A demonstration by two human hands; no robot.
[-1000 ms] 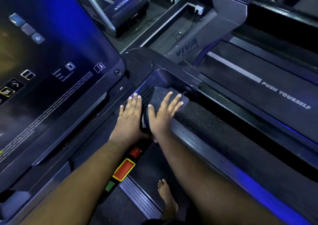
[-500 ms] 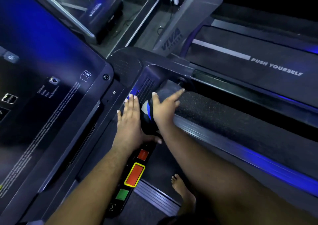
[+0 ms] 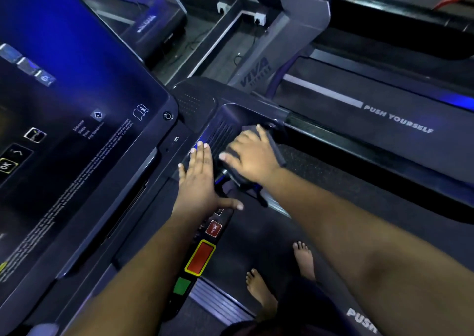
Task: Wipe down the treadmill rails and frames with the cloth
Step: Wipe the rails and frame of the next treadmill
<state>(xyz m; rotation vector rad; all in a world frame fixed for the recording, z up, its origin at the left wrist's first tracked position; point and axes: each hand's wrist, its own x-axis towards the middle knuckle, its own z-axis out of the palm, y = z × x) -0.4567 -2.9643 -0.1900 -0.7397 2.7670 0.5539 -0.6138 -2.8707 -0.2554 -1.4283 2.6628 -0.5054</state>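
Nearest the viewer, two bare feet (image 3: pixel 282 281) stand on the treadmill deck below the console. Just beyond them a control strip carries a green button (image 3: pixel 181 286), a large red button (image 3: pixel 200 258) with a yellow border, and a small red STOP button (image 3: pixel 213 229).

Above the strip, the left hand (image 3: pixel 198 181) lies flat on the console frame (image 3: pixel 143 207), fingers straight and together, thumb spread toward the right; it holds nothing and appears to act as a brace.

Beside it, the right hand (image 3: pixel 250 156) presses a dark cloth (image 3: pixel 275 148) onto the junction where the right handrail (image 3: pixel 359 181) meets the console. The fingers lie spread and fairly straight over the cloth, pressing rather than clenching it. The cloth edge shows past the fingertips and along the outer side of the hand; part of it hangs under the wrist.

Farther out, the textured handrail runs away to the right, with a neighbouring treadmill belt (image 3: pixel 384 109) marked PUSH YOURSELF behind it. The large display screen (image 3: pixel 64 91) fills the left side.

Progress assessment: wiping is in hand at the rail-to-console joint only. Surface cleanliness cannot be read in this dim lighting. By judgement, the length of the right handrail, the opposite rail and the lower frames remain to be wiped.
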